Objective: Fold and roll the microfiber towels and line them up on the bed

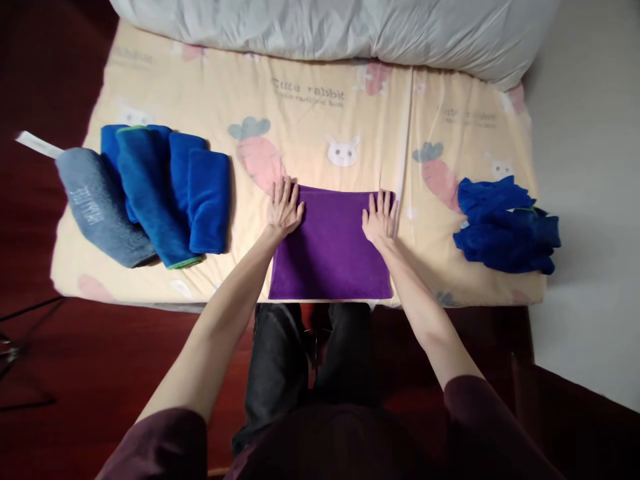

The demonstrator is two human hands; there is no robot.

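Note:
A purple towel (333, 247) lies flat as a rectangle on the bed, close to its front edge. On its far left corner rests my left hand (286, 208), palm down with the fingers spread. My right hand (380, 217) lies the same way on the far right corner, fingers stretched out. Neither hand grips the cloth; both press on it from above. The corners beneath my palms are partly hidden.
Left on the bed are a grey rolled towel (103, 207) with a white strap and several folded or rolled blue towels (210, 200). A crumpled blue cloth pile (505, 230) sits at right. Behind lies a pale quilt (340, 30) across the patterned sheet (315, 140).

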